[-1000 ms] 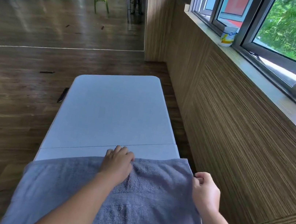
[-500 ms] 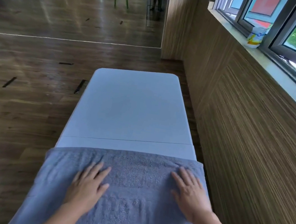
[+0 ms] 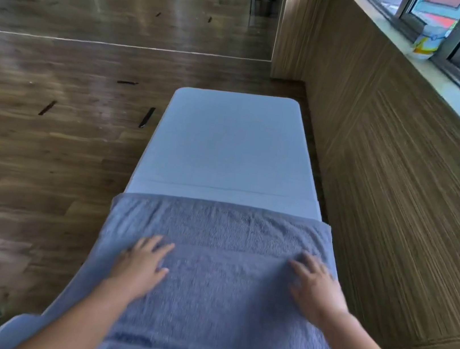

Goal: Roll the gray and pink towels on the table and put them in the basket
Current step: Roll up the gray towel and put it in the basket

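Both palms are down flat on the gray towel (image 3: 232, 231), left hand (image 3: 140, 265) around 7 o'clock, right hand (image 3: 312, 291) around 5. Fingers are straight and fanned out, gripping nothing, just pressing the cloth. The towel covers the near end of the table (image 3: 232, 150) and spills a bit over both side edges, with bare tabletop running off to 12 o'clock. I reckon the wide hand spacing is to flatten it evenly so the roll comes out straight, not cone-shaped. No rolling done yet by the look of it. Pink towel and basket aren't in sight.
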`<control>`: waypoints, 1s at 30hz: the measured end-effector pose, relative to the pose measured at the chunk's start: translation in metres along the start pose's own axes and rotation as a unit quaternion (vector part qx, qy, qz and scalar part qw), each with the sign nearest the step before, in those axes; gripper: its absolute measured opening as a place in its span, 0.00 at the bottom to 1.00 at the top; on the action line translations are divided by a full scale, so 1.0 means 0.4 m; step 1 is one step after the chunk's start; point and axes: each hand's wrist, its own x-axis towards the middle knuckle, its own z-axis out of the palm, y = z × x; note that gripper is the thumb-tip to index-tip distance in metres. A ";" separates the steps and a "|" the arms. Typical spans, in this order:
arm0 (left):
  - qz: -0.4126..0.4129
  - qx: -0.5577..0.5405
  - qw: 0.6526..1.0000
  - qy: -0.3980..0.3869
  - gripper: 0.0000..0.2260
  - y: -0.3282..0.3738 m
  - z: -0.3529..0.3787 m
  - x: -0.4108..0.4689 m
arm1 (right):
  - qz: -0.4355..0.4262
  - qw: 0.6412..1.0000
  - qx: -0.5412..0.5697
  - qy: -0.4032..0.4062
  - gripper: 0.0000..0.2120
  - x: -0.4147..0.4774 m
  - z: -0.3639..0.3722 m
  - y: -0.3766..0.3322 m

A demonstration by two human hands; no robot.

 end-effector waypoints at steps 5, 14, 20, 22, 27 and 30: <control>0.048 -0.038 0.997 0.051 0.22 -0.119 0.020 -0.188 | -0.109 0.990 0.042 0.075 0.14 -0.166 -0.024 0.017; 0.126 -0.044 0.982 0.137 0.25 -0.132 0.162 -0.497 | -0.228 0.973 0.010 0.040 0.28 -0.417 0.097 -0.074; 0.111 0.003 0.980 0.163 0.16 -0.141 0.181 -0.486 | -0.178 0.983 -0.008 0.042 0.09 -0.415 0.095 -0.090; 0.113 0.005 0.976 0.184 0.17 -0.145 0.182 -0.477 | -0.155 0.986 -0.030 0.042 0.08 -0.402 0.084 -0.091; 0.087 -0.028 0.966 0.240 0.09 -0.133 0.133 -0.443 | -0.094 0.991 -0.007 0.099 0.05 -0.380 0.054 -0.136; 0.119 -0.037 0.963 0.237 0.06 -0.147 0.137 -0.442 | -0.102 0.989 0.014 0.108 0.03 -0.393 0.062 -0.138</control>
